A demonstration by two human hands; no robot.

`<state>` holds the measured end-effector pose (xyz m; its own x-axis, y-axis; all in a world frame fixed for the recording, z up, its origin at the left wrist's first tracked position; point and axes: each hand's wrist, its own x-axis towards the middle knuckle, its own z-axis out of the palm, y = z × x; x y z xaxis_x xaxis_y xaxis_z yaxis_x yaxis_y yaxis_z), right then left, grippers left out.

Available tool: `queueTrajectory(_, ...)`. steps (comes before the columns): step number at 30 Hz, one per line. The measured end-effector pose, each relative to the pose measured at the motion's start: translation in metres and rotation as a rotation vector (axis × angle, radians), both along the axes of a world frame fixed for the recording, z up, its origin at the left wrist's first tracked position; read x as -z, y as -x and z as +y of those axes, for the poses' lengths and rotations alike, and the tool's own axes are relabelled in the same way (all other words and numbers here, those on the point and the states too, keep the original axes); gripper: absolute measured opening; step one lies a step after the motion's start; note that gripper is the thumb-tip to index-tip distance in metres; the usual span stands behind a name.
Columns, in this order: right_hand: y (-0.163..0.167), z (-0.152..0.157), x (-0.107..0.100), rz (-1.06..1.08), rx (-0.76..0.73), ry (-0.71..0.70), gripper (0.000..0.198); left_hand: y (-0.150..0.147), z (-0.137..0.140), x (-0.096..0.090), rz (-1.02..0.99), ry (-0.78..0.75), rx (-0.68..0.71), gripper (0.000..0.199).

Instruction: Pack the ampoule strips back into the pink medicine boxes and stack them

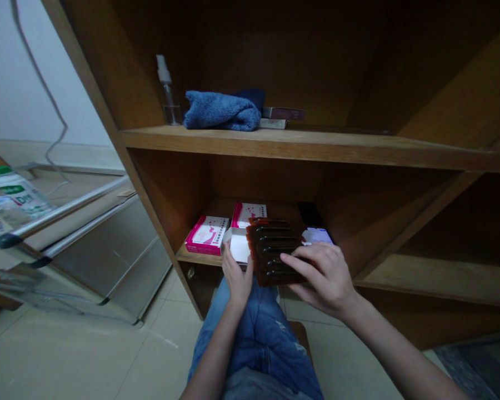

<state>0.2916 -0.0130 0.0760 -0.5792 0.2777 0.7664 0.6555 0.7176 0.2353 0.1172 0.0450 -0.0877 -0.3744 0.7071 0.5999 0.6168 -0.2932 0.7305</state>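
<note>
One pack (273, 250) is pinched by the right hand (328, 278); the left hand (238, 280) grips a box (239, 245) near the shelf edge (200, 259), probably for steadiness.

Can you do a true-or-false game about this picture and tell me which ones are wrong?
1. The right hand holds a brown pack. True.
2. The left hand holds the blue cloth. False: it holds an open box, and the blue cloth lies on the upper shelf.
3. Pink-and-white boxes sit on the lower shelf. True.
4. The spray bottle lies on its side. False: it stands upright.
5. The spray bottle is to the right of the blue cloth. False: it is to the left.
</note>
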Motion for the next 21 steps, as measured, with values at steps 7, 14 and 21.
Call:
queueTrajectory(7,-0.046,0.047,0.006,-0.153,0.192,-0.008,0.036,-0.002,0.001,0.000,0.029,-0.005,-0.009,0.074)
queueTrajectory(14,-0.046,0.077,0.042,-0.226,0.274,0.089,0.037,-0.001,0.000,-0.003,0.026,0.015,-0.005,0.073)
queueTrajectory(21,-0.039,0.088,0.060,-0.267,0.300,0.133,0.040,0.000,0.000,-0.001,0.021,0.033,-0.003,0.072)
